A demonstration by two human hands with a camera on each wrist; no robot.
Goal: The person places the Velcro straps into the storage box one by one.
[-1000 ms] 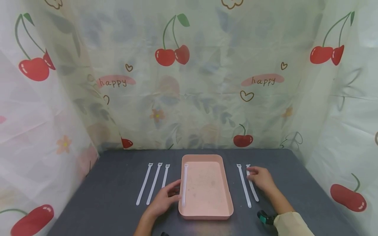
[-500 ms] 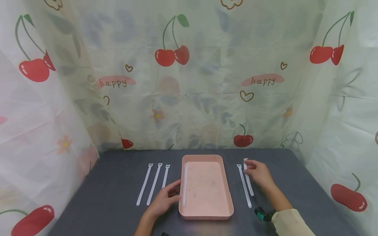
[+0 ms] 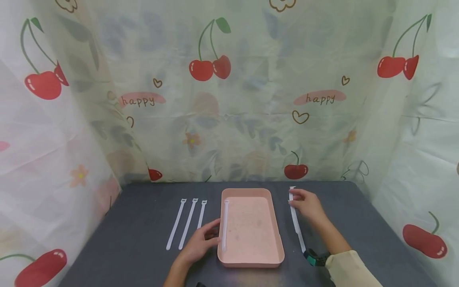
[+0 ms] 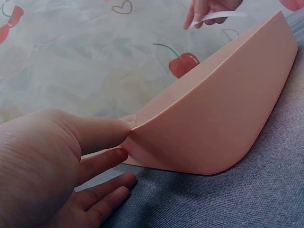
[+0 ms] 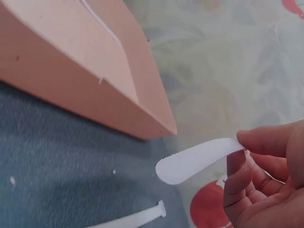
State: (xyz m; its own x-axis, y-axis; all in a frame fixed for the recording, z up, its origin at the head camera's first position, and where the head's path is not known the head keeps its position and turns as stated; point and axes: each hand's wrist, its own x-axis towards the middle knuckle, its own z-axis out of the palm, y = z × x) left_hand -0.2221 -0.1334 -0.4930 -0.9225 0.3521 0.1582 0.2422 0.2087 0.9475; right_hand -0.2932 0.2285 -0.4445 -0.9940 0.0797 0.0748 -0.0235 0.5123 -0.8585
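Pinching the white strap (image 5: 199,160) firmly, the right hand (image 3: 306,204) should lift it clear of the tray's rim (image 3: 276,223) while the left hand (image 3: 199,241) steadies the near-left wall.

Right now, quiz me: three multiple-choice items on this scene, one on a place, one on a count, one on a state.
1. Where does the strap in the tray lie?
A. along its left wall
B. across its middle
C. along its right wall

2. How many straps lie on the table left of the tray?
A. one
B. three
C. five

3. What is the right hand doing?
A. resting flat on the table
B. pinching a strap
C. gripping the tray

Answers: 1 A, the tray strap runs beside the left wall. 2 B, the three straps lie side by side. 3 B, thumb and fingers pinch the held strap, lifted clear in the right wrist view.
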